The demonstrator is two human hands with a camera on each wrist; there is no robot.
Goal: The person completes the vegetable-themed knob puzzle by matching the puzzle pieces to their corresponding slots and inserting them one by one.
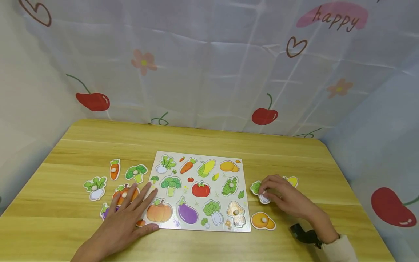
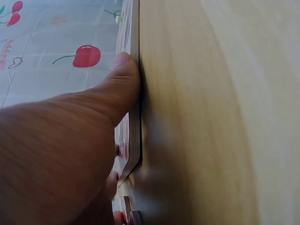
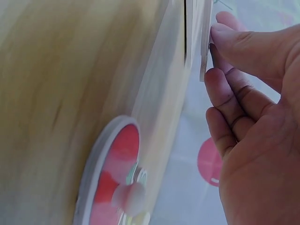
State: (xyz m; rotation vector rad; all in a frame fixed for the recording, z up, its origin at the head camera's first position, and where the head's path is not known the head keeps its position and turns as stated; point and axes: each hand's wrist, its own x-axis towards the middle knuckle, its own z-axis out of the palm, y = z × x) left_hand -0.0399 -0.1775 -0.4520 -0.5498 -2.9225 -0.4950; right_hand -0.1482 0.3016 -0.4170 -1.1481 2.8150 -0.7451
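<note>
A wooden vegetable puzzle board lies on the table. My left hand, fingers spread, rests at its lower left corner; the thumb touches the front edge. Under and beside those fingers are a pumpkin piece and an eggplant piece, both partly covered. Right of the board, my right hand pinches a bok choy piece, seen edge-on in the right wrist view and raised off the table. Knobbed asparagus and mushroom pieces sit in the board.
Loose turnip, carrot and broccoli pieces lie to the left. On the right are a potato piece, a corn piece and a red tomato-like piece. A patterned curtain hangs behind the table.
</note>
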